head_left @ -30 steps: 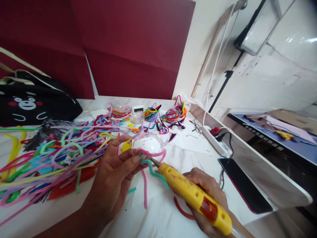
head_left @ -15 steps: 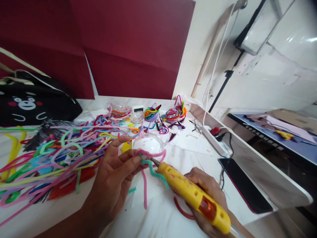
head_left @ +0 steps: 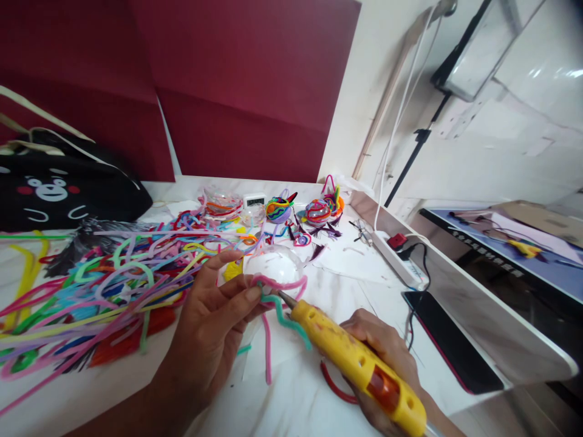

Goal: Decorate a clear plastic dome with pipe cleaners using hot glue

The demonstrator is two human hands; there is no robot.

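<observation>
While pinching pink and teal pipe cleaners [head_left: 291,325] to the rim of a clear dome [head_left: 273,267], grasps it in the grip of the left hand [head_left: 209,334] above the table [head_left: 291,406]. Clenches a yellow glue gun [head_left: 355,361] in the right hand [head_left: 387,352], nozzle at the rim, rear cut off below.

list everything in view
clear ball: one, transparent, in left hand
pink pipe cleaner: one, pink, against the ball
teal pipe cleaner: one, teal, at the gun's nozzle
glue gun: one, yellow, in right hand
pipe cleaner pile: many, mixed colours, left side
wrapped balls: at least two, multicoloured, far back
bag: one, black, far left
power strip: one, white, right edge
phone: one, dark, right edge
left hand: one, on the clear ball
right hand: one, on the glue gun
</observation>
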